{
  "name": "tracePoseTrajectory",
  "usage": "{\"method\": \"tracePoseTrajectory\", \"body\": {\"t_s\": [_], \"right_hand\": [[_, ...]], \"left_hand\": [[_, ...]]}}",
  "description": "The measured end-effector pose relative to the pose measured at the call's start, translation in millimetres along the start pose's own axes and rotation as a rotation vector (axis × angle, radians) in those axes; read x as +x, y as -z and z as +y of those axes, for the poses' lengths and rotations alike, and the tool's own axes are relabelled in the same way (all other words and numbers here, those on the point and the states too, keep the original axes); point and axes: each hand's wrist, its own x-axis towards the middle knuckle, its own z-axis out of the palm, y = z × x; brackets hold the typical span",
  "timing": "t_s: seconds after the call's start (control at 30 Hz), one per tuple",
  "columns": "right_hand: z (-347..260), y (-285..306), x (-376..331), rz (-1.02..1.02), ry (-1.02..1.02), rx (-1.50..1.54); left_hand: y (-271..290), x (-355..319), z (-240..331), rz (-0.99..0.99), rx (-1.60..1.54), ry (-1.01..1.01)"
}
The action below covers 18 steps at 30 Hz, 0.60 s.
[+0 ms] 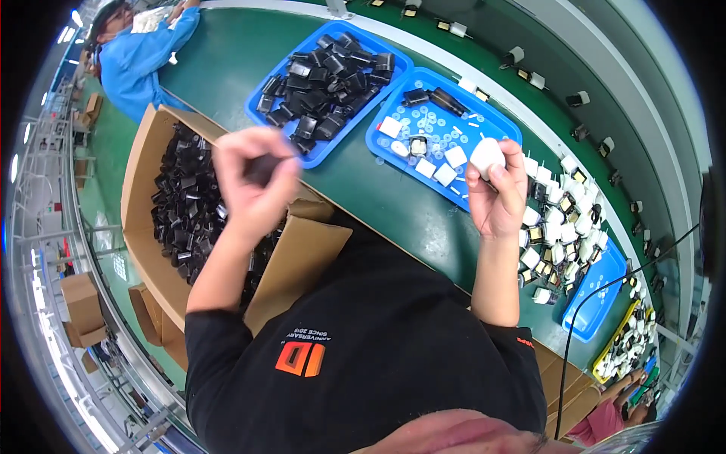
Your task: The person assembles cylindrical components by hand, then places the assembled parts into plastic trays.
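Observation:
My left hand (pixel 257 178), smeared by motion, is curled over the edge of the cardboard box, near the left blue tray. Its fingers close around a dark piece (pixel 261 169), which looks like one of the black plastic casings. Raised at the right edge of the other blue tray, my right hand (pixel 501 193) grips a white rounded plug part (pixel 488 157) between thumb and fingers. Black plastic casings (pixel 325 87) fill the left blue tray (pixel 255 113). The right blue tray (pixel 376 147) holds white square parts (pixel 455 157), small clear discs and two black pieces (pixel 448 101).
The cardboard box (pixel 136 185) full of black casings stands at my left. White plug parts (pixel 560 227) lie heaped right of my right hand, beside a small blue tray (pixel 586 321) and a yellow tray (pixel 601 367). A conveyor (pixel 560 68) carries parts. A person in blue (pixel 136 60) sits far left.

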Motion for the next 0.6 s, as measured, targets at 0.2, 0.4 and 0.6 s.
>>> {"method": "tracePoseTrajectory", "body": {"t_s": [0.2, 0.4, 0.6], "right_hand": [[-35, -27, -20, -0.08, 0.049, -0.485], [-47, -58, -28, -0.107, 0.007, -0.837], [-35, -63, -16, -0.043, 0.178, -1.224]], "left_hand": [[-85, 36, -4, -0.614, -0.08, 0.011], [-97, 35, -24, -0.705, -0.05, -0.011], [-99, 44, -25, -0.69, 0.211, -0.093]]}}
